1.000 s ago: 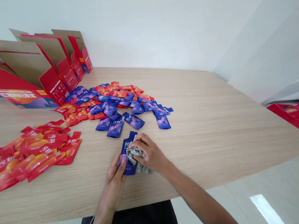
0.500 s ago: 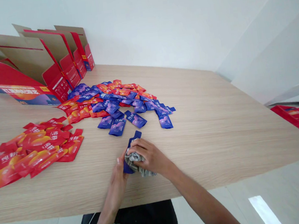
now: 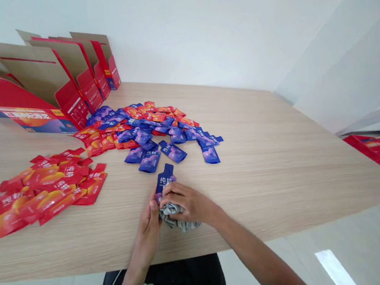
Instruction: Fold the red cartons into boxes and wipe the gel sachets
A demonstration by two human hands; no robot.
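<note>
on necked pouch [image 3: 164,180], bunched cloth [image 3: 172,208]

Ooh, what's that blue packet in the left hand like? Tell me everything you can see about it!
The blue packet is flat, smooth-looking, perhaps plastic or foil, with white characters and bits of purple picture. Its narrow neck points away from the person, leaning slightly right. The left hand holds its left edge near the front of the wooden table. A crumpled gray-and-white cloth in the right hand covers its lower part, so that end is hidden.
</note>
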